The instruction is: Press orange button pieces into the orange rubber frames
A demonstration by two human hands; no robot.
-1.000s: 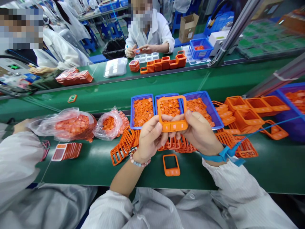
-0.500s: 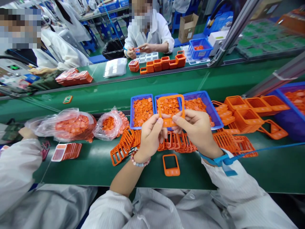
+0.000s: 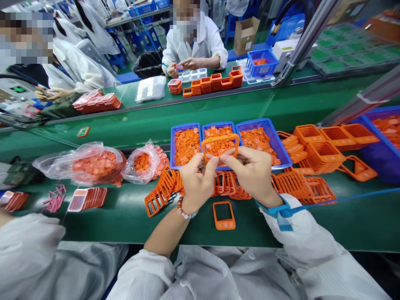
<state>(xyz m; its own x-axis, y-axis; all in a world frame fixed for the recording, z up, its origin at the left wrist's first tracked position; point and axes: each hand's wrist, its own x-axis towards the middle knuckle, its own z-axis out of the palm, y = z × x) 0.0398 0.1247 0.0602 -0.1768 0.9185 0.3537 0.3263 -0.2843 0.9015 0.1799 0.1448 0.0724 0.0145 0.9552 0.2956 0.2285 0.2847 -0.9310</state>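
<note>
Between my two hands I hold an orange plastic frame (image 3: pixel 220 139) in front of the blue bins. My left hand (image 3: pixel 200 179) pinches its lower left part, and my right hand (image 3: pixel 251 168) grips the lower right, thumbs close together. The fingers hide the frame's lower edge. Below my hands a single orange frame (image 3: pixel 224 228) lies flat on the green table. Rows of orange frames (image 3: pixel 161 191) lean behind my wrists. Three blue bins, among them the middle bin (image 3: pixel 218 124), hold small orange pieces (image 3: pixel 187 143).
Stacked orange frames (image 3: pixel 325 158) stand at the right beside a large blue bin (image 3: pixel 375 156). Plastic bags (image 3: pixel 93 160) of orange parts and a row of white-edged frames (image 3: pixel 87 199) lie left. A co-worker's sleeve (image 3: pixel 31 237) reaches in. Beyond the green belt (image 3: pixel 150 125) another person works.
The held frame has tipped, its top edge now lower, and my hands have shifted slightly. At left, the co-worker's arm has drawn back toward the table edge, uncovering pink pieces.
</note>
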